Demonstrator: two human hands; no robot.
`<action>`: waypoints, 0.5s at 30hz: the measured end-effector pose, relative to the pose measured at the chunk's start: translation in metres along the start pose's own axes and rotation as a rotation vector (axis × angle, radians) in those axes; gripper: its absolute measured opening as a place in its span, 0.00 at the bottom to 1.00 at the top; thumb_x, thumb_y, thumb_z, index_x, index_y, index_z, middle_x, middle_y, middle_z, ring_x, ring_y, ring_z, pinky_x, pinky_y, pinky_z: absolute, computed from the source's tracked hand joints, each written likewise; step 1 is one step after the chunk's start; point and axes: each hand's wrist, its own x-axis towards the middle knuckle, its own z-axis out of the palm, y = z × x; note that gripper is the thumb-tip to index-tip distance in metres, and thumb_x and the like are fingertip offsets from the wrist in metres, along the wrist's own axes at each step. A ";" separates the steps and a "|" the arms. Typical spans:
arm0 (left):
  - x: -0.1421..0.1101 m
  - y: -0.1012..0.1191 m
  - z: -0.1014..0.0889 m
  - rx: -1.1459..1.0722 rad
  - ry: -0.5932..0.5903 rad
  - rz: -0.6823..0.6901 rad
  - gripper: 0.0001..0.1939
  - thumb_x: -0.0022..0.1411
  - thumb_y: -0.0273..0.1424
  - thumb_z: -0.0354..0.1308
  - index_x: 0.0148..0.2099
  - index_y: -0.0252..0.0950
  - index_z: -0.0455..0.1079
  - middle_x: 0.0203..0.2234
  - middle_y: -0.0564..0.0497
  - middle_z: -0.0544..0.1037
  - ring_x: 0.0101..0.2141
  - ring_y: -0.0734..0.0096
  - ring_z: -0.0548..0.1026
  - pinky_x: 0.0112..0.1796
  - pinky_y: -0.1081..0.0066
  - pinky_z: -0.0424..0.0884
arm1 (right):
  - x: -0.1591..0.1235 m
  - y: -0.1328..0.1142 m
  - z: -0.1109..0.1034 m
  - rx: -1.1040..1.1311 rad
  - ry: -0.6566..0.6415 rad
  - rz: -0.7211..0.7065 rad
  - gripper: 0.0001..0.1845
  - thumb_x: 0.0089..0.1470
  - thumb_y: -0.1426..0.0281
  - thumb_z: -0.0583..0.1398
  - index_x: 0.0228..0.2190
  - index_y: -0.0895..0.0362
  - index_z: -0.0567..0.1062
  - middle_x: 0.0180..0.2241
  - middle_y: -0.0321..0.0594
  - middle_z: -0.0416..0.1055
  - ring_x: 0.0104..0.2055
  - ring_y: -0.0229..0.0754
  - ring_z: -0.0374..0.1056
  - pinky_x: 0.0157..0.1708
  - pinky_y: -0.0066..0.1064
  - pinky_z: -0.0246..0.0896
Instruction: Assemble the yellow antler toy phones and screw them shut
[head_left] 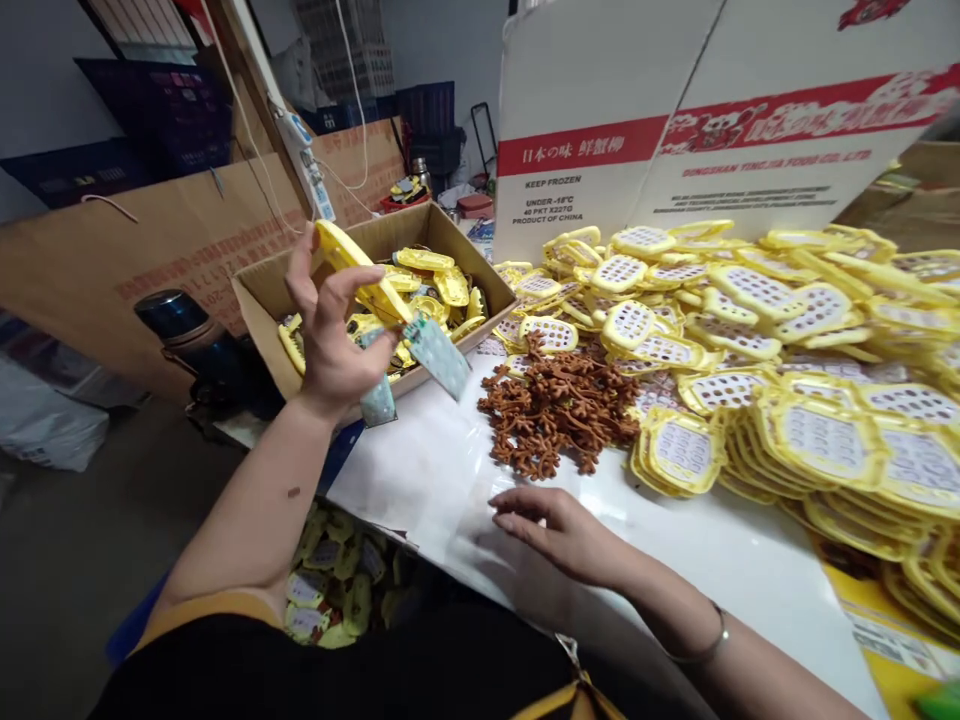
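My left hand (pixel 334 325) is raised at the near edge of a cardboard box (pixel 262 290). Its fingers and thumb grip a yellow plastic casing (pixel 364 270) held up at a slant. Two pale blue-green boards (pixel 439 355) show at the casing's lower end; whether they are fixed to it I cannot tell. More yellow casings (pixel 450 285) lie in the box. Low over the white tabletop (pixel 442 500), my right hand (pixel 559 530) has its fingers stretched out and thumb apart, with nothing in them. Just beyond it lies a heap of brown, branching small pieces (pixel 559 410).
Yellow frames with white perforated panels (pixel 637 325) pile up at the right, some in stacks (pixel 817 450). A white printed carton (pixel 585 120) stands behind them. A dark blue flask (pixel 176 325) is left of the box. Below the table edge are more yellow parts (pixel 345 570).
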 end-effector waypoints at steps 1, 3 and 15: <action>-0.012 0.009 0.008 -0.014 0.044 0.079 0.31 0.48 0.39 0.67 0.56 0.48 0.65 0.67 0.59 0.45 0.66 0.45 0.38 0.58 0.57 0.59 | 0.001 -0.002 -0.003 0.068 0.082 -0.015 0.22 0.52 0.58 0.62 0.46 0.54 0.75 0.43 0.46 0.77 0.41 0.45 0.73 0.43 0.40 0.70; -0.035 0.020 0.028 -0.071 0.044 0.270 0.28 0.47 0.41 0.68 0.51 0.47 0.69 0.67 0.60 0.42 0.65 0.45 0.43 0.56 0.60 0.63 | 0.001 -0.006 -0.010 0.269 0.232 -0.073 0.36 0.47 0.59 0.67 0.56 0.52 0.65 0.53 0.48 0.69 0.49 0.45 0.70 0.48 0.41 0.67; -0.133 0.022 0.136 0.274 -0.403 0.396 0.36 0.56 0.47 0.59 0.64 0.42 0.58 0.55 0.41 0.64 0.47 0.55 0.74 0.38 0.62 0.75 | -0.061 0.020 -0.012 1.049 0.264 0.159 0.22 0.45 0.59 0.68 0.42 0.53 0.75 0.37 0.37 0.77 0.34 0.36 0.70 0.34 0.27 0.63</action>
